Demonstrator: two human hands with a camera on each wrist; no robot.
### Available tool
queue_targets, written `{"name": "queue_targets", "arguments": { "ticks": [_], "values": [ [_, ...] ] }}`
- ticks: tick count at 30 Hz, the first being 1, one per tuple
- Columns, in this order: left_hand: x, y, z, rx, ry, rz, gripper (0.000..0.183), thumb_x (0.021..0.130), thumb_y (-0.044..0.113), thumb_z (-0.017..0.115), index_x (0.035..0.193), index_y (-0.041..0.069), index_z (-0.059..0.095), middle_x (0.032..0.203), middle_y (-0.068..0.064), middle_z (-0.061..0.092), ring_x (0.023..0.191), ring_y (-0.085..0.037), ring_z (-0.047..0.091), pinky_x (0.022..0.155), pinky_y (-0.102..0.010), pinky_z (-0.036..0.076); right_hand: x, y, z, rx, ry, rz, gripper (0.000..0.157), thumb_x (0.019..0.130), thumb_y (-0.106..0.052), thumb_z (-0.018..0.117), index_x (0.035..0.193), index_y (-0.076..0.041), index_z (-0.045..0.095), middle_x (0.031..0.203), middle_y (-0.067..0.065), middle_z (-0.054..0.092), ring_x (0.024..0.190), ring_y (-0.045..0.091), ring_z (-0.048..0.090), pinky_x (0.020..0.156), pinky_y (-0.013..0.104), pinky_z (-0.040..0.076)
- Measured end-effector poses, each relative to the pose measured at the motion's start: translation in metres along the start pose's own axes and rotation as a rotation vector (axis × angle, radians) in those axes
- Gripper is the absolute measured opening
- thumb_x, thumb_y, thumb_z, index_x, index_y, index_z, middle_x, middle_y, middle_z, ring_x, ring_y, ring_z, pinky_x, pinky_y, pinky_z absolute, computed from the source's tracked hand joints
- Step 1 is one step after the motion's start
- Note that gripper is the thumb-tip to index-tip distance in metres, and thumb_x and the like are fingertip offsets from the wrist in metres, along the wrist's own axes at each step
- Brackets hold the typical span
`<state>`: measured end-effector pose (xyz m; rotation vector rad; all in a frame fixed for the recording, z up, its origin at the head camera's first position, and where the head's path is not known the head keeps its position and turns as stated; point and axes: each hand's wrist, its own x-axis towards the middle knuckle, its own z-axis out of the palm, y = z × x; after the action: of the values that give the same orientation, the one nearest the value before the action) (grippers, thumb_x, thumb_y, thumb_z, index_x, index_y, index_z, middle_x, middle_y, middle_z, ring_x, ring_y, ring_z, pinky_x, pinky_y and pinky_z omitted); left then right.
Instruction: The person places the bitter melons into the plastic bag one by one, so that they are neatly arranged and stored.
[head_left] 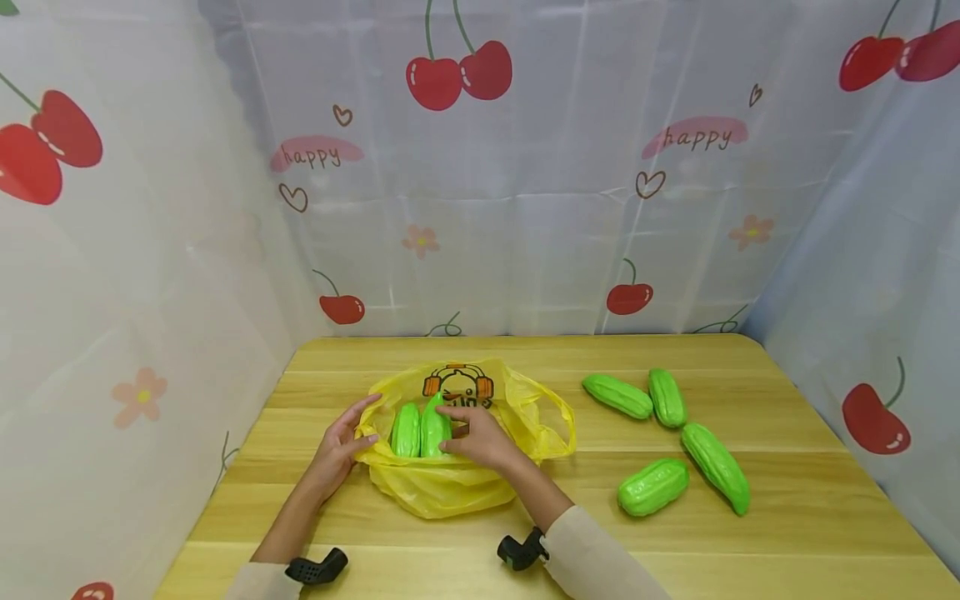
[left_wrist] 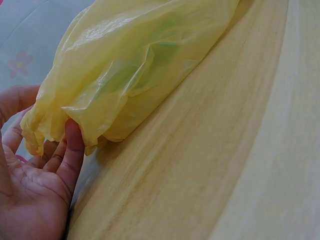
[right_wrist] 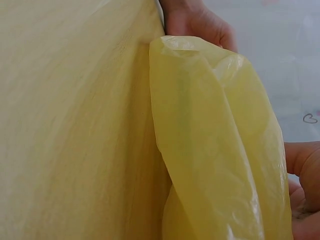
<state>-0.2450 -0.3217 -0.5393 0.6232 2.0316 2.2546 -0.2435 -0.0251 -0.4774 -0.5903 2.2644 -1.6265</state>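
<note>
A yellow plastic bag [head_left: 442, 487] with a cartoon duck print lies on the table, its mouth facing up. At its left rim my left hand [head_left: 339, 450] pinches the plastic; the left wrist view shows that hand [left_wrist: 42, 175] with the bag [left_wrist: 125, 75] between thumb and fingers. Inside the bag, two bright green bitter melons stand side by side: a left one [head_left: 406, 431] and a right one [head_left: 435, 429]. My right hand [head_left: 480, 437] reaches over the rim and holds the right one by thumb and index finger. In the right wrist view the bag hides the melons.
To the right, more green bitter melons lie loose: one [head_left: 618, 396] at the back, one [head_left: 667, 398] beside it, a long one [head_left: 716, 468] and a stubby one [head_left: 653, 487] nearer. The bag's handle loop [head_left: 561, 425] extends right. A cherry-print curtain [head_left: 510, 250] encloses the wooden table [head_left: 810, 533].
</note>
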Motion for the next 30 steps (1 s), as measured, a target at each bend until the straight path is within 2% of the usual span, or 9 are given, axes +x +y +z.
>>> {"name": "queue_targets", "arguments": {
  "ticks": [5, 11, 15, 24, 30],
  "values": [
    [-0.0001, 0.0011, 0.0003, 0.002, -0.006, -0.003, 0.063, 0.098, -0.008, 0.055, 0.156, -0.004, 0.030, 0.166, -0.018, 0.018, 0.151, -0.007, 0.011, 0.111, -0.018, 0.034, -0.0002, 0.0007, 0.0004, -0.003, -0.012, 0.001, 0.060, 0.091, -0.001, 0.073, 0.148, -0.004, 0.052, 0.154, 0.020, 0.045, 0.121, 0.042, 0.059, 0.083, 0.039, 0.059],
    [0.0014, 0.0039, 0.0010, 0.026, -0.004, -0.002, 0.063, 0.098, -0.005, 0.056, 0.156, -0.004, 0.031, 0.166, -0.019, 0.019, 0.155, -0.023, -0.002, 0.111, -0.012, 0.025, 0.0007, -0.0003, -0.0003, 0.004, -0.023, -0.004, 0.062, 0.091, 0.000, 0.072, 0.149, -0.002, 0.049, 0.154, 0.021, 0.044, 0.125, 0.043, 0.057, 0.087, 0.041, 0.058],
    [0.0010, 0.0045, 0.0013, 0.028, -0.009, -0.010, 0.063, 0.098, -0.005, 0.056, 0.156, -0.004, 0.031, 0.167, -0.019, 0.017, 0.155, -0.029, -0.008, 0.111, -0.011, 0.025, 0.0007, 0.0003, -0.0004, -0.005, -0.031, -0.003, 0.062, 0.092, -0.001, 0.072, 0.149, -0.001, 0.048, 0.154, 0.021, 0.044, 0.126, 0.043, 0.056, 0.088, 0.041, 0.058],
    [0.0007, 0.0020, -0.0002, 0.025, -0.004, -0.003, 0.063, 0.097, -0.006, 0.056, 0.155, -0.005, 0.031, 0.166, -0.019, 0.019, 0.155, -0.030, -0.007, 0.111, -0.012, 0.025, 0.0008, 0.0007, 0.0001, -0.008, -0.034, 0.007, 0.063, 0.093, -0.006, 0.073, 0.150, -0.002, 0.048, 0.155, 0.021, 0.043, 0.128, 0.044, 0.054, 0.092, 0.043, 0.056],
    [0.0000, 0.0034, 0.0011, 0.017, -0.004, -0.004, 0.063, 0.097, -0.006, 0.056, 0.155, -0.005, 0.031, 0.166, -0.019, 0.018, 0.155, -0.026, -0.005, 0.112, -0.013, 0.027, -0.0007, -0.0027, -0.0050, -0.085, -0.014, 0.014, 0.060, 0.093, -0.015, 0.075, 0.148, -0.007, 0.052, 0.153, 0.017, 0.046, 0.123, 0.039, 0.058, 0.086, 0.041, 0.057]
  ]
}}
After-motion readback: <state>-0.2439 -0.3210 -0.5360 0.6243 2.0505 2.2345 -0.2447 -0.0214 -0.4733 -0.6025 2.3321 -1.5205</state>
